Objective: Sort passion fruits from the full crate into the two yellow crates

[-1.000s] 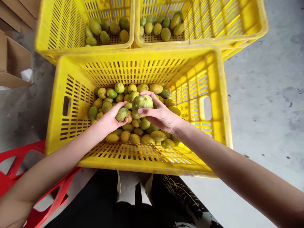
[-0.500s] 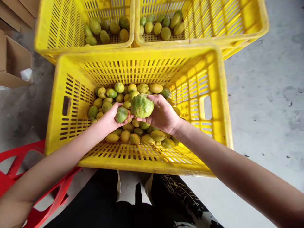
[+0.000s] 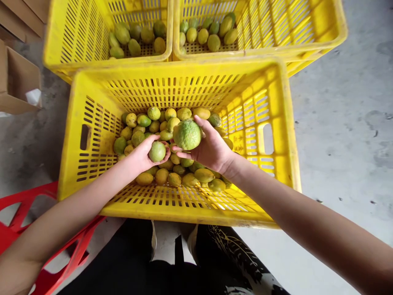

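Observation:
My right hand (image 3: pixel 213 148) holds a large, bumpy green lemon (image 3: pixel 187 134), thumb along its upper right side and fingers beneath. Close beside it, my left hand (image 3: pixel 146 155) is closed on a smaller, smoother green lemon (image 3: pixel 157 151). Both hands are over a yellow slatted crate (image 3: pixel 181 213), inside its walls. Below them lie many yellow and green lemons (image 3: pixel 204 175), spread over the crate's bottom. The hands cover part of the pile.
Behind stand two more yellow crates, one at the left (image 3: pixel 107 62) and one at the right (image 3: pixel 264 52), each with several lemons. A red plastic stool (image 3: pixel 78 250) is at the lower left. An open cardboard box (image 3: pixel 23 78) sits on the grey floor (image 3: pixel 340 135).
The large lemon has turned and shifted slightly right in my right hand. The smaller lemon has rolled in my left hand and now shows a paler side.

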`<state>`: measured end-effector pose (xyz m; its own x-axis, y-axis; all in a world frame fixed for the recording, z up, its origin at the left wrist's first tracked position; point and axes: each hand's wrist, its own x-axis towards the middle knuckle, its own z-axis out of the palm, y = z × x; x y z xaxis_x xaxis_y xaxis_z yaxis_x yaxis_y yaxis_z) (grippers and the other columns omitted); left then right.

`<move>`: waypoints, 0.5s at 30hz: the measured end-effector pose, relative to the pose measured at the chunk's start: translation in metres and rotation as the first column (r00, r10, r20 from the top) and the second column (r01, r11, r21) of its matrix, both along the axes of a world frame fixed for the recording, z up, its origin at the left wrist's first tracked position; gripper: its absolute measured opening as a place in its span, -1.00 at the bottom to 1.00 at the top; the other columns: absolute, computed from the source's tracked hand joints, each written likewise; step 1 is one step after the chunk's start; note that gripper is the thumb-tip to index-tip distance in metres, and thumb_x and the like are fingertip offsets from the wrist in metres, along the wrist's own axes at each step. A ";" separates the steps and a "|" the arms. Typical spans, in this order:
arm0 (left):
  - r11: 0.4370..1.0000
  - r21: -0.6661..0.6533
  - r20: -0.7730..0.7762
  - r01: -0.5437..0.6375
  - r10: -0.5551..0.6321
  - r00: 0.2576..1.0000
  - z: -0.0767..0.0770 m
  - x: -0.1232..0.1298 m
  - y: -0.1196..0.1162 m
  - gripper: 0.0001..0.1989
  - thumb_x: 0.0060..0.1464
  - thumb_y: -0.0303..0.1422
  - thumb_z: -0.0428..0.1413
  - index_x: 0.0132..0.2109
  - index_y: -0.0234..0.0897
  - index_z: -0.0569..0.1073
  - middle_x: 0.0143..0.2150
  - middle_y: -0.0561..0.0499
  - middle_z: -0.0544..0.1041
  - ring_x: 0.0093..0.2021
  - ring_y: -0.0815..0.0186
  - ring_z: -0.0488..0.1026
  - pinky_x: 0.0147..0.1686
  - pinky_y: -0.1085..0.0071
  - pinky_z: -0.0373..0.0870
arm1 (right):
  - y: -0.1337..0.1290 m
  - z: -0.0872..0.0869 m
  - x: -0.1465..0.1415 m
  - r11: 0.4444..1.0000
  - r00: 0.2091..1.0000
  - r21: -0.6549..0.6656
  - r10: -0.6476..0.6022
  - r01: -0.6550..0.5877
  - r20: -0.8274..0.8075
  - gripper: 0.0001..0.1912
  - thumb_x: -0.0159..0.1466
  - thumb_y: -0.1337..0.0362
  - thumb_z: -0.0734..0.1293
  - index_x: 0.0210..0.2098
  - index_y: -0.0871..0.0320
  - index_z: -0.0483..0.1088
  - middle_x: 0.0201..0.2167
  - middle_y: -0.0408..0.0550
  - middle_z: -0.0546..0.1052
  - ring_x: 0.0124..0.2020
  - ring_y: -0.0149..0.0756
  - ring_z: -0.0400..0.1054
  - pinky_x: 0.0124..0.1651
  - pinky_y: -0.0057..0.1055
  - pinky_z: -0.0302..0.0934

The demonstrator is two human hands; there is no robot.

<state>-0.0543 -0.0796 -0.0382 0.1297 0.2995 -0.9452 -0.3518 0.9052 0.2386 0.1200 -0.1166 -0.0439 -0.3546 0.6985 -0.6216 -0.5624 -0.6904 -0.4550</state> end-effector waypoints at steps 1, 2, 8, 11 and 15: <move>0.999 0.034 -0.022 0.024 -0.024 0.999 0.001 0.001 0.000 -0.82 0.30 -0.40 0.08 -0.31 -0.34 0.42 -0.46 -0.05 0.48 -0.52 0.31 0.47 -0.53 0.40 0.53 | 0.000 0.001 0.000 1.000 1.000 -0.012 -0.006 0.006 0.004 -0.48 0.35 -0.16 0.27 -0.01 0.16 0.45 -0.12 0.08 0.60 -0.11 -0.13 0.57 -0.18 -0.28 0.56; 0.995 0.074 -0.056 0.063 -0.059 0.997 0.001 0.001 -0.001 -0.84 0.27 -0.44 0.11 -0.32 -0.34 0.42 -0.46 -0.03 0.47 -0.52 0.35 0.46 -0.50 0.43 0.53 | 0.000 0.002 0.000 1.000 1.000 -0.014 -0.016 0.016 0.007 -0.48 0.36 -0.15 0.26 0.00 0.16 0.45 -0.11 0.07 0.60 -0.09 -0.13 0.57 -0.18 -0.29 0.55; 0.962 0.212 -0.197 0.173 -0.132 0.972 -0.002 0.001 -0.004 -0.88 0.16 -0.58 0.12 -0.35 -0.35 0.39 -0.44 -0.01 0.48 -0.48 0.41 0.45 -0.41 0.48 0.55 | -0.002 0.009 -0.003 0.999 0.999 0.048 -0.009 0.007 0.049 -0.65 0.34 0.04 0.37 0.02 0.08 0.41 -0.05 -0.02 0.60 -0.17 -0.29 0.58 -0.26 -0.47 0.52; 0.968 0.190 -0.211 0.163 -0.122 0.970 -0.005 0.000 -0.004 -0.92 0.14 -0.54 0.19 -0.26 -0.33 0.42 -0.37 -0.03 0.52 -0.44 0.36 0.49 -0.42 0.44 0.57 | -0.002 0.008 -0.004 0.999 0.999 0.025 0.040 -0.041 0.035 -0.54 0.40 -0.08 0.27 0.11 0.09 0.38 -0.13 0.01 0.61 -0.25 -0.26 0.57 -0.31 -0.42 0.53; 0.988 0.144 -0.137 0.046 -0.026 0.990 -0.008 -0.002 -0.003 -0.91 0.23 -0.48 0.13 -0.28 -0.30 0.40 -0.41 -0.02 0.49 -0.46 0.33 0.50 -0.42 0.42 0.58 | 0.002 0.001 -0.001 0.999 0.999 -0.027 0.038 -0.038 -0.019 -0.47 0.47 -0.12 0.10 0.08 0.18 0.38 -0.26 0.04 0.60 -0.38 -0.27 0.54 -0.35 -0.37 0.53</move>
